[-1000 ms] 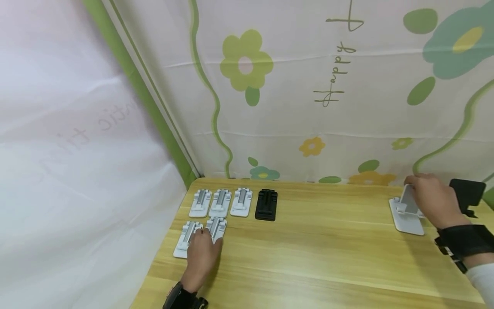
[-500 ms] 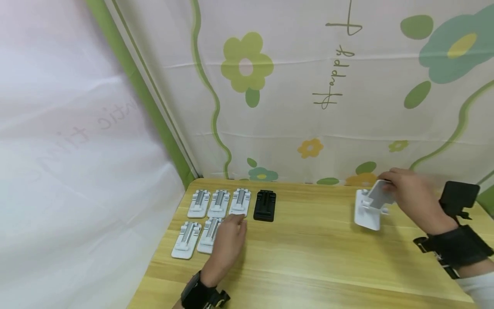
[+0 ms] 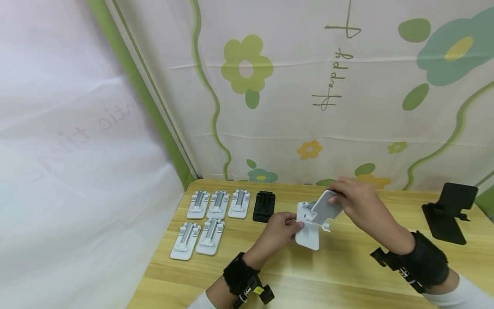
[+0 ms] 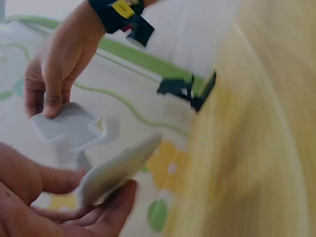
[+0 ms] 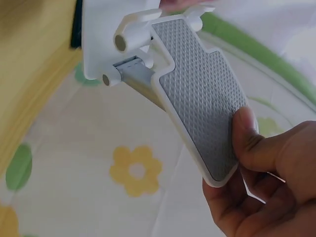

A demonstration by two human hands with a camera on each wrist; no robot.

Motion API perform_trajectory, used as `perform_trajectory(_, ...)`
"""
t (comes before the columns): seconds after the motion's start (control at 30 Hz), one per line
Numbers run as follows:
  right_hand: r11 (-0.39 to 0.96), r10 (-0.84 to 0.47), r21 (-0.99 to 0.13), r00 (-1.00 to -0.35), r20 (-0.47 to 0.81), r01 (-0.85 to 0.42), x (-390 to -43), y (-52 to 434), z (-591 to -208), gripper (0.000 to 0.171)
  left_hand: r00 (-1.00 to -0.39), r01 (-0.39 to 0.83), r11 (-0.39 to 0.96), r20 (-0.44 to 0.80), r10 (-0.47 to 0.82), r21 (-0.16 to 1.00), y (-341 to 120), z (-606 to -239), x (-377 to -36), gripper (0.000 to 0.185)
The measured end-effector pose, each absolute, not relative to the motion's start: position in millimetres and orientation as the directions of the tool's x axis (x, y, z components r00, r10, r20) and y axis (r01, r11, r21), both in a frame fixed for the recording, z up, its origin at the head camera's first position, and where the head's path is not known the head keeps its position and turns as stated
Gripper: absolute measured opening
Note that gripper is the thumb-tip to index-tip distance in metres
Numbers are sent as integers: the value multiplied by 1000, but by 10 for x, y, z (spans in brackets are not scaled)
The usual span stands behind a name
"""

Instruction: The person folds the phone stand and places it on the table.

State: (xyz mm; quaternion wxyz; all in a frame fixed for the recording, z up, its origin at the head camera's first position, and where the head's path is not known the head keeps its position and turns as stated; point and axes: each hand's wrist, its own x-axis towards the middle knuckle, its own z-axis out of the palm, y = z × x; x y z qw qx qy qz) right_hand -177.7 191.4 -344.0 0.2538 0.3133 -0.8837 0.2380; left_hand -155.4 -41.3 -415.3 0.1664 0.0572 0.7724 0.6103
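Note:
An unfolded white phone stand [image 3: 313, 218] hangs just above the middle of the wooden table [image 3: 347, 274]. My right hand [image 3: 339, 197] pinches its tilted back plate [image 5: 197, 94], thumb on the grey textured pad. My left hand [image 3: 291, 221] grips the base plate [image 4: 118, 168] by its edge, thumb and fingers round it. In the left wrist view the right hand [image 4: 52, 79] pinches the upper plate [image 4: 64, 128].
Several folded white stands [image 3: 218, 204] lie in two rows at the table's far left, with a folded black stand [image 3: 264, 207] beside them. An unfolded black stand [image 3: 447, 212] is upright at the far right. A flowered cloth hangs behind.
My right hand has carried the white stand from the table's right side to the middle. My left hand has left the folded stands and taken hold of its base.

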Motion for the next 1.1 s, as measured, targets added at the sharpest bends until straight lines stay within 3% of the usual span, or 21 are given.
perform_trajectory(0.13,687,-426,-290,-692,583,-667,-1747,1815,-3436,23,-942,-155,193,-204,266,969,-354,-4187,-1576,26)
perform_trajectory(0.4,701,-356,-368,-747,561,-611,-1706,1760,-3489,30,-943,-230,131,-255,215,964,-365,-4188,-1593,23)
perform_trajectory(0.57,606,-280,-607,-852,442,-514,-1732,1764,-3557,54,-939,-253,33,-253,233,967,-372,-4180,-1595,27)
perform_trajectory(0.73,437,-312,-803,-906,287,-405,-1738,1763,-3634,54,-927,-276,-16,-262,268,961,-366,-4137,-1598,31)
perform_trajectory(1.1,367,-326,-828,-892,313,-424,-1707,1741,-3708,48,-915,-246,82,-260,308,966,-385,-4065,-1596,29)
